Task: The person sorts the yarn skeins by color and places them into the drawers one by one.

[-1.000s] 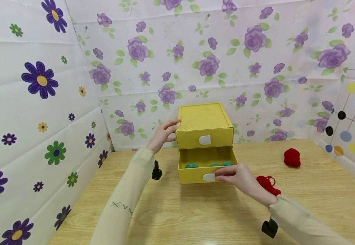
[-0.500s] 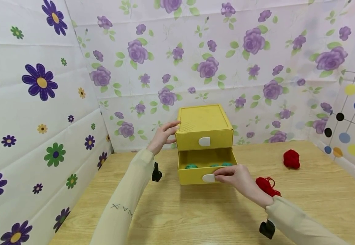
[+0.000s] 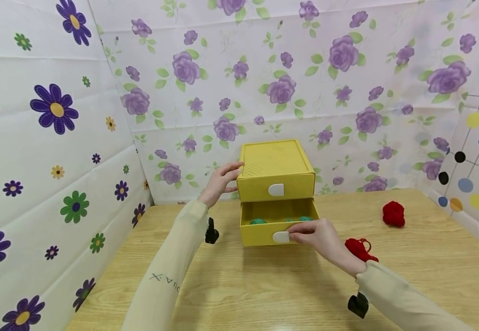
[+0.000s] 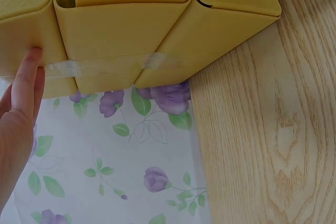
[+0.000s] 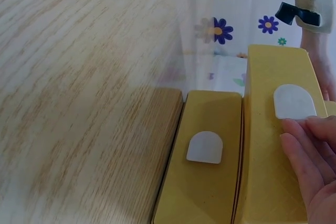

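Note:
A yellow drawer cabinet (image 3: 278,158) stands on the wooden table against the back wall. My left hand (image 3: 222,184) rests on its left side, fingers extended, fingertips at the top corner. Below the closed top drawer, a drawer (image 3: 257,235) is pulled partway out. With thumb and fingers my right hand (image 3: 319,236) pinches the edge of its white handle (image 3: 281,236). Teal yarn balls (image 3: 258,221) show inside, mostly hidden behind the drawer front. The right wrist view also shows a closed bottom drawer (image 5: 210,187) with its own white tab.
Red yarn (image 3: 358,250) with a loose loop lies just behind the right forearm. A red yarn ball (image 3: 393,214) sits farther back on the right of the table (image 3: 239,299). Flower-patterned sheets hang behind and to the left, a dotted one to the right.
The open drawer has slid slightly inward, with my right hand following on its handle. My left hand stays in place against the cabinet.

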`<control>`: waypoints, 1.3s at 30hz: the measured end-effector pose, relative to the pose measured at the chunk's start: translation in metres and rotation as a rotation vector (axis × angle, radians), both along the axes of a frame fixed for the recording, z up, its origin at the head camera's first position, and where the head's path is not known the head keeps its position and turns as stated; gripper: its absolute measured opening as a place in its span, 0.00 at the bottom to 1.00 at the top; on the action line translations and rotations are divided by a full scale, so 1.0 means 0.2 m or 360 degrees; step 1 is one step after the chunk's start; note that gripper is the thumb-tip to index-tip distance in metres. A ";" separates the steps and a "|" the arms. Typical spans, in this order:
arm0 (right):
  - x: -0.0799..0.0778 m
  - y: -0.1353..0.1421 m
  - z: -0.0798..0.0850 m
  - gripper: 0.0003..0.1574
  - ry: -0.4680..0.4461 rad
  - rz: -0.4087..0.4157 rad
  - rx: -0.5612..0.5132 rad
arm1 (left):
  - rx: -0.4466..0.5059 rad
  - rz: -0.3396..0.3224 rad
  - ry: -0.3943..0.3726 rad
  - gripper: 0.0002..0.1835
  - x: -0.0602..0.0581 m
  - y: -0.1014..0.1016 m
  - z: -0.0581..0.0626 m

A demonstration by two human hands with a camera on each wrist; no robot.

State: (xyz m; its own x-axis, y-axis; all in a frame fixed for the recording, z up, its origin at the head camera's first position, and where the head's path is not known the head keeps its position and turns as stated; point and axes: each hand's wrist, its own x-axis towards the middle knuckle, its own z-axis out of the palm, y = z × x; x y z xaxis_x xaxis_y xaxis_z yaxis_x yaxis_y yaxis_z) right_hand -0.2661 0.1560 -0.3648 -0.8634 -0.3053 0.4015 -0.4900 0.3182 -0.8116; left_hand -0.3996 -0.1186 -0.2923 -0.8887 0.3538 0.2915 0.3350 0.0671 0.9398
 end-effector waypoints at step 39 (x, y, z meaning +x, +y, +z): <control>-0.21 -0.05 0.00 0.06 0.0045 -0.0257 0.0047 | -0.0006 -0.0066 -0.0054 0.22 0.08 0.00 0.06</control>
State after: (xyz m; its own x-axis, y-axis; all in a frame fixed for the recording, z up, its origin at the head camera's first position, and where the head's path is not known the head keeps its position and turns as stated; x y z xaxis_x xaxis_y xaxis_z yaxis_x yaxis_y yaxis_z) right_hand -0.3084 0.1455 -0.3655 -0.8908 -0.1757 0.4191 -0.4529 0.4184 -0.7873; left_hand -0.3842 -0.1180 -0.2800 -0.8826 0.3916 0.2601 0.3055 0.0573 0.9505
